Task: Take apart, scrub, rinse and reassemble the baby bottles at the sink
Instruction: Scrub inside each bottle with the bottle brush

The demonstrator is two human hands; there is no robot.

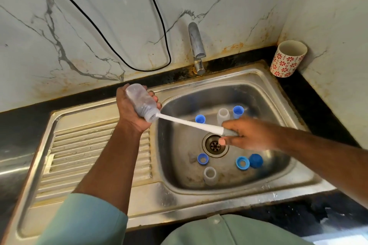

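Note:
My left hand (129, 111) grips a clear baby bottle (141, 101), tilted with its mouth toward the basin. A bottle brush (187, 123) with a white shaft is pushed into that mouth; its bristle head is inside the bottle. My right hand (247, 133) holds the brush's grey handle above the drain (214, 144). In the steel sink (264, 93) lie several blue parts: a cap (200, 119), a cap (238, 112), a ring (203, 159), a ring (242, 163) and a dark blue dome cap (256, 160). Two clear bottles stand there too, one at the back (223, 115) and one at the front (210, 175).
The tap (196, 45) rises behind the basin, with no water running. A ribbed draining board (79, 155) lies to the left. A white cup with red flowers (287, 58) stands in the back right corner on the black counter. A black cable (157, 12) hangs on the marble wall.

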